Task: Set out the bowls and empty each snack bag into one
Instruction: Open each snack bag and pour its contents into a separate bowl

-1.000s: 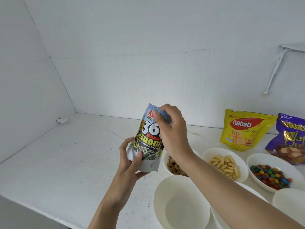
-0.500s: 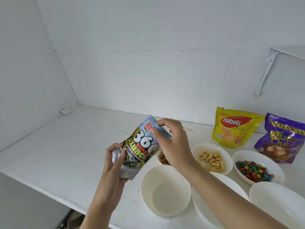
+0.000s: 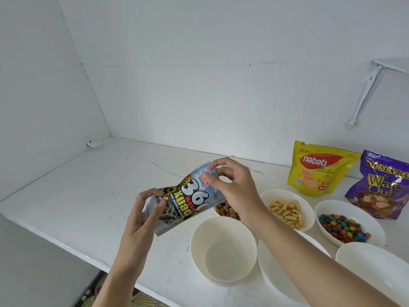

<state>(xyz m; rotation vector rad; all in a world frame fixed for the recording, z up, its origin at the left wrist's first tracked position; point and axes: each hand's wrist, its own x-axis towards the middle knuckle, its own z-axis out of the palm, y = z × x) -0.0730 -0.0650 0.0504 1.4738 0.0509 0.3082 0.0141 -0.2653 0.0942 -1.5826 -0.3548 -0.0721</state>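
Judging by the counter [image 3: 88, 185], the job looks about half done. Six bowls are out at the right. Three in the far row are filled: the nut bowl [image 3: 214, 211], mostly hidden behind the right wrist, the stick bowl [image 3: 285, 192] and the candy bowl [image 3: 345, 203]. Three in the near row hold nothing yet: the round bowl [image 3: 223, 251], the middle bowl [image 3: 276, 275] under the right forearm, and the end bowl [image 3: 376, 264].

Three bags are left. The yellow bag [image 3: 318, 169] and purple bag [image 3: 385, 185] stand at the far right against the wall; I cannot tell whether either has been opened. The seed bag [image 3: 188, 202] is held in the air, above the counter and just left of the bowls, slanting with its top up and to the right. The left hand [image 3: 146, 209] is curled round its bottom end. The right hand [image 3: 232, 187] pinches the top edge between thumb and forefinger, the other fingers loose. I see no tear yet, so opening and pouring it come next, most likely into the round bowl.

A second ago the seed bag stood nearly upright, with the right hand wrapped over its top corner. Since then it has tipped over to the right and dropped lower, and the right hand's hold has narrowed to a fingertip pinch. The bowls and the other bags have not moved.
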